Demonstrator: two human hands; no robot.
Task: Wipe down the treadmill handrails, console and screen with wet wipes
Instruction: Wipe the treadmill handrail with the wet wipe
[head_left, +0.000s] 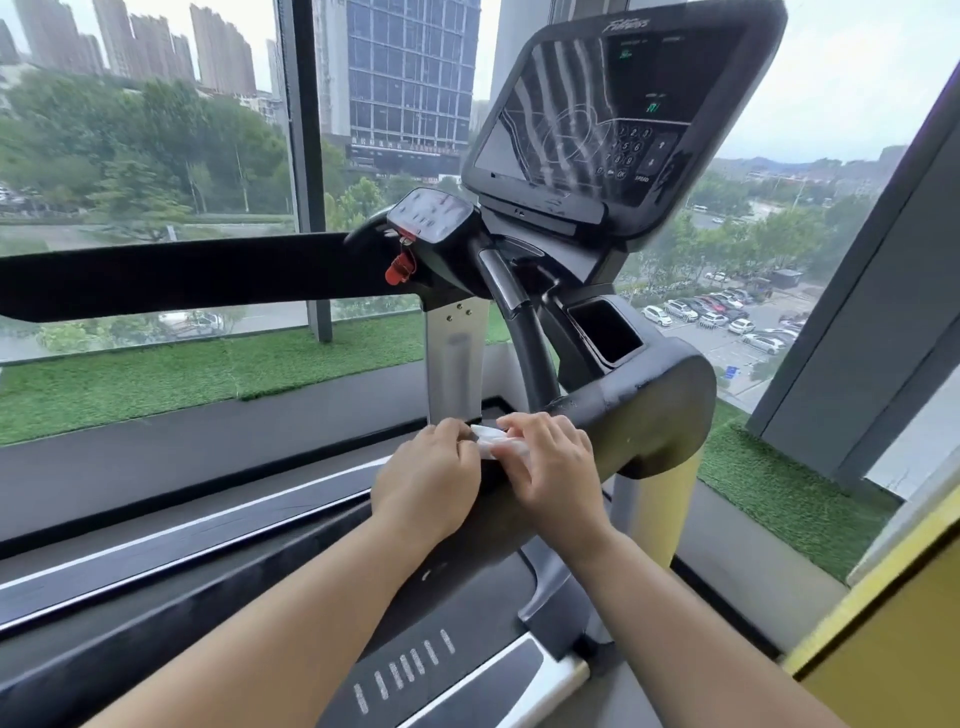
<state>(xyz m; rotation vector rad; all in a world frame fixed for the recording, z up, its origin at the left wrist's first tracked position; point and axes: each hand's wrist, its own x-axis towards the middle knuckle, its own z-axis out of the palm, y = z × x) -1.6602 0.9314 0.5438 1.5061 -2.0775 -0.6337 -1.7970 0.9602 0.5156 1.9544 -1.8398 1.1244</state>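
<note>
Wet wipe (497, 442), white, crumpled, on handrail (639, 410)

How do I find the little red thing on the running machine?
On the treadmill, find the big black screen up top, then look down-left to the smaller rounded panel. Under that panel's left edge hangs a small red clip, the only red piece dangling from the black frame.
</note>
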